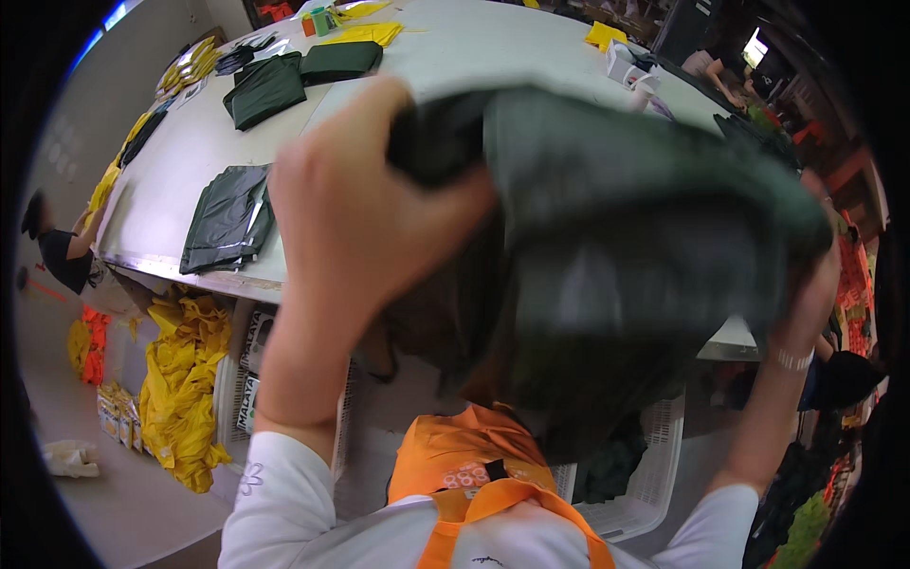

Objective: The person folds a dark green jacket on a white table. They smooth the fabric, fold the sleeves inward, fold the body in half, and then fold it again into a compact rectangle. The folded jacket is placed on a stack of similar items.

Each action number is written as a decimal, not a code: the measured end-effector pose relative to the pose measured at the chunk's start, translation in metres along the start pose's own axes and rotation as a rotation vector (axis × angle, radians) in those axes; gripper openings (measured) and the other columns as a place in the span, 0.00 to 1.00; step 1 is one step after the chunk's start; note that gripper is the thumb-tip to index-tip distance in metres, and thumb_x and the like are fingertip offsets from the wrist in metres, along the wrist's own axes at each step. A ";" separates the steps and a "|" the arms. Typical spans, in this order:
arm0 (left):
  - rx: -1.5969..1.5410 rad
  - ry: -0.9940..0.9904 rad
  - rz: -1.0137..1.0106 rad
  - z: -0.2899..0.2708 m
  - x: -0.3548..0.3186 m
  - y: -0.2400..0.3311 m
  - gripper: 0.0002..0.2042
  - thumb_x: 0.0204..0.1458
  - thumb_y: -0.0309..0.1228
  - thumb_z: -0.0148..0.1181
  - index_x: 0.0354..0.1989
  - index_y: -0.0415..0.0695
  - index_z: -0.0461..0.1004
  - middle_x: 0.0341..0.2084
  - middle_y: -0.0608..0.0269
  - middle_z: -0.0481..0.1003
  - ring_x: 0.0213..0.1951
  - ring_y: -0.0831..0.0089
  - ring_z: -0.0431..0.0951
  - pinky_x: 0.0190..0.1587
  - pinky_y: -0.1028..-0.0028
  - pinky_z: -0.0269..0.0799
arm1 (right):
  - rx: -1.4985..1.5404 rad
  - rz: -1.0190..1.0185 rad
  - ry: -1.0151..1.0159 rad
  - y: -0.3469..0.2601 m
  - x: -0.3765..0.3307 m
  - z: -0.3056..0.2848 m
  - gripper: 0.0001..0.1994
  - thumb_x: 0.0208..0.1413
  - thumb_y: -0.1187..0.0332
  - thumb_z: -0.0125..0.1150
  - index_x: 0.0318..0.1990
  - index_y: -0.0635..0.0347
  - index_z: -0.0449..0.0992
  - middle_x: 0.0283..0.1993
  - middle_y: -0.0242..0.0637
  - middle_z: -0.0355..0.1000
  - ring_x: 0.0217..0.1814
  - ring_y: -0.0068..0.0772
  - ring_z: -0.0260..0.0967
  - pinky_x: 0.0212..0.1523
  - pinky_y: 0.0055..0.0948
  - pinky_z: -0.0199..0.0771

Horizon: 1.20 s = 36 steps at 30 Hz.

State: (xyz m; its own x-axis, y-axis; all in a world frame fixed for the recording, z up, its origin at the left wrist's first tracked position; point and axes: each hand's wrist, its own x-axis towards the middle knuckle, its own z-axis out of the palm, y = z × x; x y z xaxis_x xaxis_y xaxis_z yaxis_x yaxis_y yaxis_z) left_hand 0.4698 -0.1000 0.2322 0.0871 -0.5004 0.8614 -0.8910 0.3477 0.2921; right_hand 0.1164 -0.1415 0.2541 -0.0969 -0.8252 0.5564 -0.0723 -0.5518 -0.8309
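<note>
Head view: the left hand (365, 204) clamps the dark green cloth (626, 171), raised between both hands; the right hand (821, 266) is too hidden to tell its grip, so even, level tension should limit creasing.

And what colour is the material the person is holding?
The material is dark green; head view.

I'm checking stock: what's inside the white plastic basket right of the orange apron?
Crumpled dark green fabric. The held dark green cloth hides part of the white plastic basket; anything beneath the fabric is covered.
</note>
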 end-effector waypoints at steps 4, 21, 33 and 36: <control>0.127 -0.055 -0.174 0.055 0.087 -0.014 0.19 0.41 0.47 0.62 0.32 0.42 0.76 0.29 0.44 0.76 0.37 0.51 0.76 0.40 0.61 0.71 | 0.109 -0.267 0.107 0.024 0.127 0.036 0.16 0.63 0.66 0.40 0.51 0.63 0.71 0.49 0.42 0.71 0.53 0.33 0.68 0.55 0.30 0.68; 0.284 -1.040 -0.512 0.233 -0.258 -0.115 0.41 0.38 0.44 0.65 0.64 0.51 0.56 0.67 0.47 0.42 0.67 0.44 0.39 0.62 0.40 0.35 | -1.032 0.372 -1.009 0.341 -0.106 0.065 0.40 0.49 0.45 0.57 0.66 0.53 0.52 0.70 0.57 0.35 0.72 0.65 0.27 0.65 0.63 0.31; 0.473 -0.982 -0.246 0.333 -0.171 -0.268 0.37 0.46 0.44 0.60 0.66 0.54 0.52 0.66 0.55 0.50 0.65 0.54 0.51 0.63 0.46 0.43 | 0.035 0.690 -0.416 0.464 0.052 0.066 0.12 0.56 0.65 0.53 0.41 0.61 0.77 0.41 0.40 0.75 0.35 0.36 0.74 0.40 0.34 0.74; 0.188 -0.636 -0.347 0.288 -0.170 -0.239 0.32 0.48 0.36 0.61 0.61 0.42 0.57 0.55 0.48 0.64 0.55 0.53 0.64 0.58 0.60 0.57 | -0.936 0.143 -0.176 0.487 0.092 -0.070 0.13 0.57 0.67 0.51 0.47 0.62 0.73 0.44 0.44 0.73 0.45 0.43 0.70 0.47 0.38 0.69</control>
State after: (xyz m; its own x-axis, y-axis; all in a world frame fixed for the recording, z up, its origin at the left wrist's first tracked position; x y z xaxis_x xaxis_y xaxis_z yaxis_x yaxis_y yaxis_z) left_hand 0.5395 -0.3264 -0.1036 0.1530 -0.9385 0.3094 -0.9253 -0.0262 0.3782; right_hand 0.0033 -0.4779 -0.0991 -0.0215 -0.9254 0.3783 -0.8417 -0.1875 -0.5064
